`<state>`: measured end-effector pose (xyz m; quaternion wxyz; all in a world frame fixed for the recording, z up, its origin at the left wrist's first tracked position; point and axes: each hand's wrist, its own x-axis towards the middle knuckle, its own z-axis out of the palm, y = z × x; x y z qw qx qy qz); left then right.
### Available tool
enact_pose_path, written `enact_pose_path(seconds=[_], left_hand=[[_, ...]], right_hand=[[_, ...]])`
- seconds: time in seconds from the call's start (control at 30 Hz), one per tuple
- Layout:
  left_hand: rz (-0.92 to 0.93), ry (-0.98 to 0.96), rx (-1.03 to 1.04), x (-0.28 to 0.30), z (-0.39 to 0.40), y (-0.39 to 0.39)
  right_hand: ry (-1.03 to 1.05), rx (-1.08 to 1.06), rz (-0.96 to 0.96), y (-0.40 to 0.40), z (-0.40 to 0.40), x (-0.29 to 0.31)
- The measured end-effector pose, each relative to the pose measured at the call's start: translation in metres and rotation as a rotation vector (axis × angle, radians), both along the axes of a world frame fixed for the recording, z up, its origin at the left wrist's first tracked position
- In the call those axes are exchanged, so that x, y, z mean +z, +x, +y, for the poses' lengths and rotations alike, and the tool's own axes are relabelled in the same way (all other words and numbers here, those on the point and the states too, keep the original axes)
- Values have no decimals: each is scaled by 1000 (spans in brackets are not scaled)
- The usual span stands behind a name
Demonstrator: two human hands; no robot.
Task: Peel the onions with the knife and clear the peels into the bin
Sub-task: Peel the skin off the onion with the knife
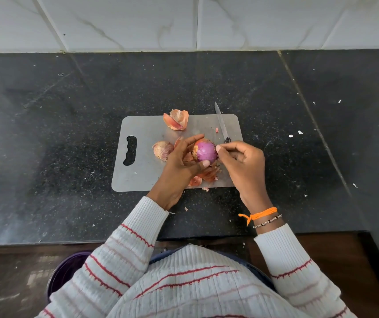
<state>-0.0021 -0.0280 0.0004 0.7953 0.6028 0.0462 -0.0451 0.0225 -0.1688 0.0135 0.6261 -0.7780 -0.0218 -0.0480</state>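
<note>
Two hands: left hand (181, 161) grips glossy round purple onion (205, 152); right hand (241, 161) pinches its papery skin

1. The left hand (179, 166) curls its fingers (193, 138) and thumb around an onion (205, 152), palm turned inward
2. The right hand (243, 166) pinches at the onion's right side with thumb and forefinger, wrist bent

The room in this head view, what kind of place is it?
Most likely a home kitchen: a dark stone counter against a tiled wall, and a cutting board with onions and a knife.
</note>
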Motion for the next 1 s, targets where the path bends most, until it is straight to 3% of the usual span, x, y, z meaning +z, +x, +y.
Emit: enact_pose_path(seconds=[0.33,0.63,0.8,0.87,1.0], left_hand=[[5,-30,2,3,-1,-1],[-25,-201,-102,12,2,-3],[-36,-392,-140,9,5,0],[-25,-354,-116,9,4,1],[-41,-61,-47,6,4,0]], right_hand=[[-212,-57,-189,4,1,-7],[-356,-86,-210,10,-7,-11],[-498,-77,-224,13,-11,-11],[-454,-37,-228,13,-9,-6],[-244,37,-109,7,0,6]])
